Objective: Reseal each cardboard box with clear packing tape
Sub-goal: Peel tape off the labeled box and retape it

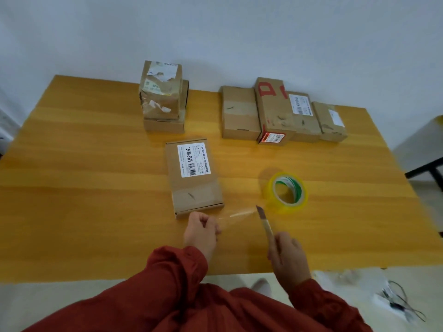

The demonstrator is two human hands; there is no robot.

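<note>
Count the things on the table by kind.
Boxes: 7, one near, two stacked left, four in the right row; the stack may hide another.
Tape rolls: 1
Knives: 1
Total: 9

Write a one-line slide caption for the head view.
Left hand pinches tape strip from the roll; right hand holds a knife at it.

light: soft, even | shadows: faint | edges: fisheye-warped | blur: slight, lower right
</note>
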